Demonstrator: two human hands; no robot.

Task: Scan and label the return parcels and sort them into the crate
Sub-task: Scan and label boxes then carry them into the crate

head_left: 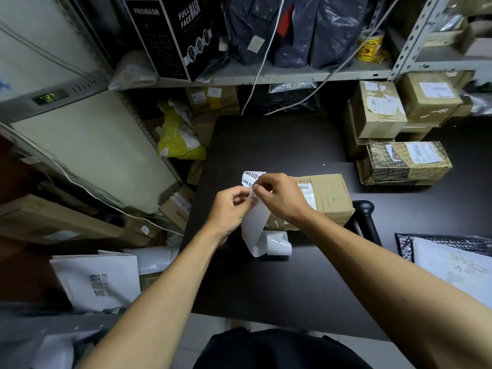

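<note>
Head view: both hands are meeting over the middle of the dark desk (279, 145), just in front of a brown cardboard parcel (330, 195) that is lying flat on the desk surface. The left hand (230, 209) is pinching the label strip (255, 225) between thumb and curled fingers; its grip is closed on the white backing paper. The right hand (279, 197) is also closed in a pinch at the same spot, fingertips touching the strip's upper edge right next to the left hand's fingers. The strip is hanging down from the hands, and its lower end is curling in a loose loop on the desk. Above the hands, the printed end of the strip is showing bold black characters (253, 178). The parcel is carrying a small barcode sticker (303, 189) and handwriting on its top face, partly hidden by the right hand. A black scanner stand (363, 217) is standing just beside the parcel's right end. Stacked cardboard boxes (383, 113) are sitting at the far right of the desk, with a patterned-tape box (407, 162) in front of them. A padded mailer (452, 259) is lying at the right edge. A white paper bag (101, 280) is standing on the floor to the left.
</note>
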